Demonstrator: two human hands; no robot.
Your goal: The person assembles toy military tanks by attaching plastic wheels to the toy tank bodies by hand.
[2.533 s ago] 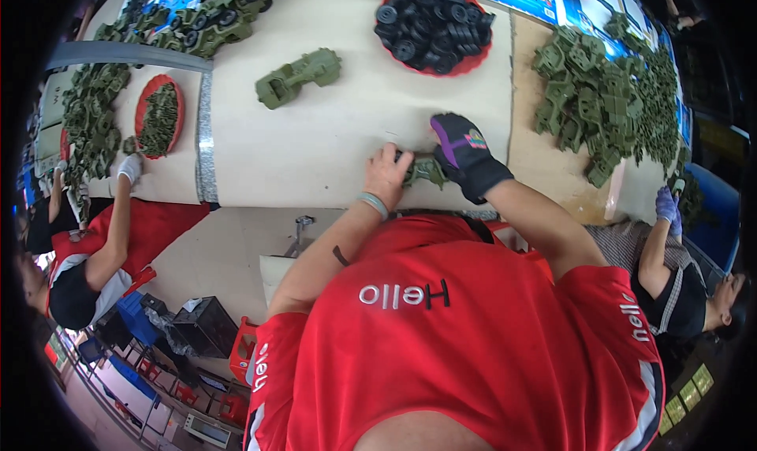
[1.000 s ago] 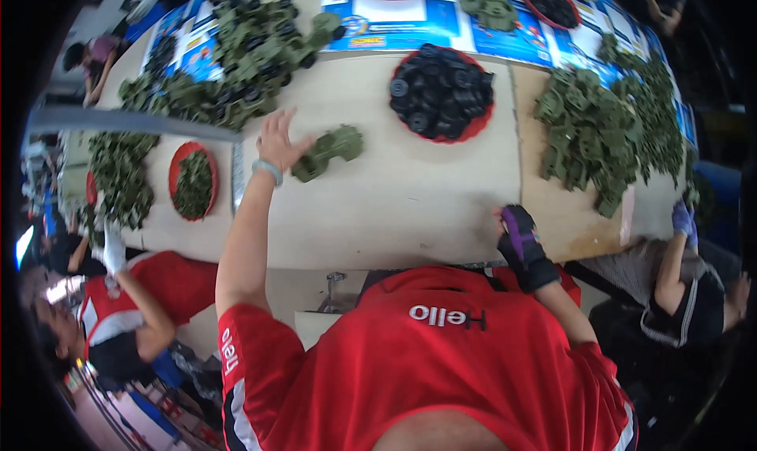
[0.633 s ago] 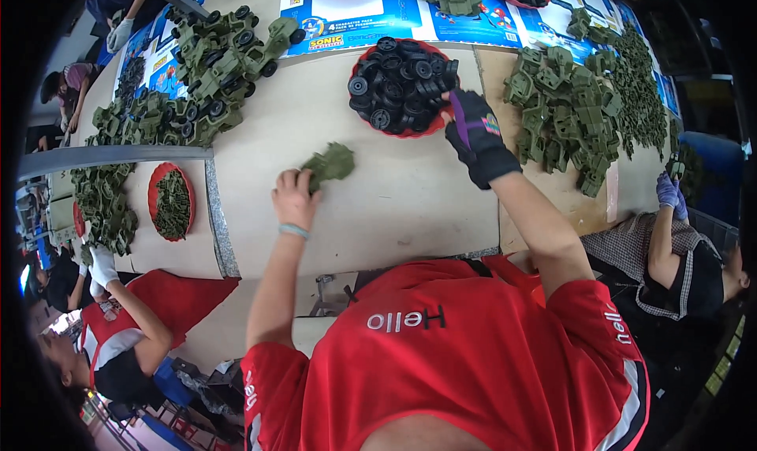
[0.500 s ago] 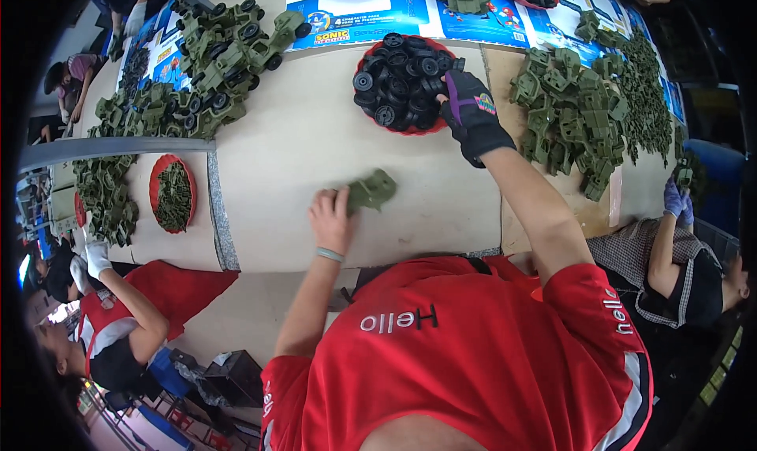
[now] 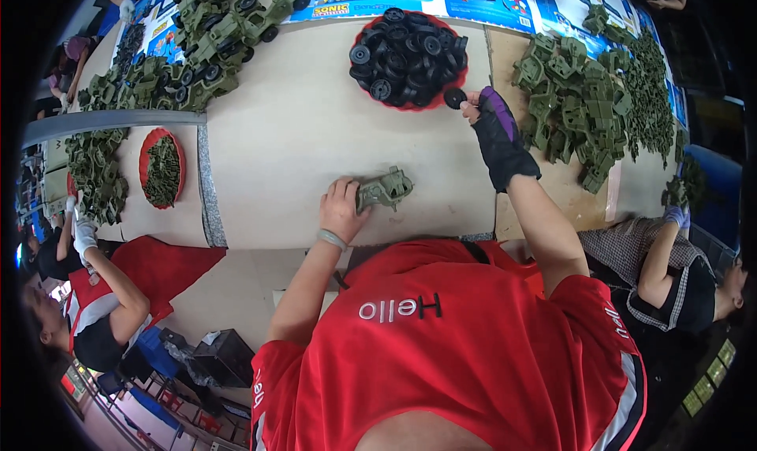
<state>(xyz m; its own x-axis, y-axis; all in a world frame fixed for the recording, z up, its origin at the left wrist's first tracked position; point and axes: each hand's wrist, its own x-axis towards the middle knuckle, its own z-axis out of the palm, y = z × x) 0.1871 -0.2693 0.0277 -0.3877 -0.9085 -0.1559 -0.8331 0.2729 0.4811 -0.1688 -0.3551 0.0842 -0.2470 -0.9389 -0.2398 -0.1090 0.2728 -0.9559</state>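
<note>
On the table in front of me, my left hand [image 5: 341, 209] grips one end of a green toy vehicle body [image 5: 385, 189]. My right hand [image 5: 497, 132], in a black and purple fingerless glove, pinches a black toy wheel [image 5: 455, 98] between thumb and fingertips. That wheel is just off the right rim of a red scalloped bowl [image 5: 467, 71]. Heaped inside the bowl are many black wheels [image 5: 406, 61]. My left fingers partly cover the near end of the vehicle body.
Green vehicle bodies [image 5: 572, 108] lie piled on the right, beside a heap of small green parts [image 5: 650, 96]. Wheeled green vehicles [image 5: 221, 37] are stacked at the far left. A red bowl of small green parts [image 5: 162, 171] stands beyond a metal bar [image 5: 118, 124]. Co-workers sit on both sides.
My right hand has drawn back from the wheel bowl toward the right, now with a wheel in its fingers. The vehicle body in my left hand has turned and shifted slightly right.
</note>
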